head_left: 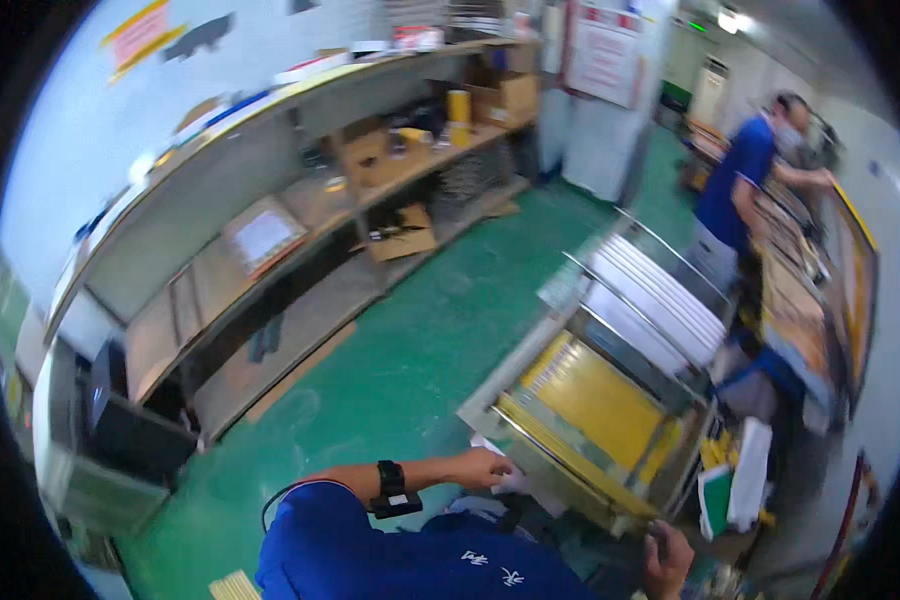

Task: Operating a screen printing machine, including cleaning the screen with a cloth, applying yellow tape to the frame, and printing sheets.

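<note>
My left hand (484, 468), with a black band on its wrist, is closed at the near left corner of a metal-framed table (545, 450). Its fingers pinch what looks like a white sheet (511, 481), mostly hidden and blurred. On that table lies a yellow panel (600, 395) inside a frame. My right hand (669, 562) is at the table's near right side, its fingers curled. Something dark shows at its fingertips, too blurred to name. Beyond the panel is a rack with white slats and metal rails (650, 300).
Long wooden shelving (370, 215) with boxes runs along the left wall. A person in a blue shirt (735, 185) stands at a cluttered bench at the right, one hand on a raised yellow-edged frame (863, 270). White and green sheets (745, 475) hang beside my table. The floor (400, 330) is green.
</note>
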A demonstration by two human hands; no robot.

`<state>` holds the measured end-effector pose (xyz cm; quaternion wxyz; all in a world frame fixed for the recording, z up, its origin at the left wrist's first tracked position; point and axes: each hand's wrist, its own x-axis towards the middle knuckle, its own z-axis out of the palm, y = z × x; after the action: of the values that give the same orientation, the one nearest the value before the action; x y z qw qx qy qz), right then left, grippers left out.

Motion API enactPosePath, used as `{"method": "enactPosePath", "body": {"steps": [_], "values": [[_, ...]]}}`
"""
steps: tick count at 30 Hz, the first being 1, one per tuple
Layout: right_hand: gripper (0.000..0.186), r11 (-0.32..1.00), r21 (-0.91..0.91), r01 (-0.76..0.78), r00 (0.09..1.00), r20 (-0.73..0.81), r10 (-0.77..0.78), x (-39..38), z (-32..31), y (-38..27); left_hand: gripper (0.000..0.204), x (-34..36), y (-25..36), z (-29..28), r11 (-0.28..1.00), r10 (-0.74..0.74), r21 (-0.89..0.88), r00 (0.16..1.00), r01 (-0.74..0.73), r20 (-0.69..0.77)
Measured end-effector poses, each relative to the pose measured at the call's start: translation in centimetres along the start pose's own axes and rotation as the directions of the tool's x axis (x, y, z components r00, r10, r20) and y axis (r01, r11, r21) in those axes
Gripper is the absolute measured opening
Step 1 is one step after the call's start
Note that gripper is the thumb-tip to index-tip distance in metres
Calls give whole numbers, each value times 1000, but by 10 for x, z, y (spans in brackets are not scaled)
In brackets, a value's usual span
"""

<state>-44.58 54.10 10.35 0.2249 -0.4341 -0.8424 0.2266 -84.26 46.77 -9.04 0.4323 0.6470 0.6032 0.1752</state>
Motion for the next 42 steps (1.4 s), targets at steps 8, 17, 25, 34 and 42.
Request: {"method": "enactPosePath", "body": {"steps": [8,17,25,34,42], "values": [[27,930,34,365,885,299,-358,133,71,16,31,-165,-28,-18,861,-497,-201,691,467,-525],[35,890,260,375,698,553,-455,229,196,-96,29,-301,-93,-78,888,-392,-220,415,404,-821],[24,629,396,669,478,419,-772,279,332,-349,25,-473,-169,-264,859,-229,-53,289,510,-930],[27,558,529,640,363,431,-826,346,484,-524,37,-676,-132,-515,648,91,171,148,742,-985],[27,502,623,600,286,419,-862,420,620,-646,36,-795,-165,-710,359,-91,-16,18,933,-996]]}}
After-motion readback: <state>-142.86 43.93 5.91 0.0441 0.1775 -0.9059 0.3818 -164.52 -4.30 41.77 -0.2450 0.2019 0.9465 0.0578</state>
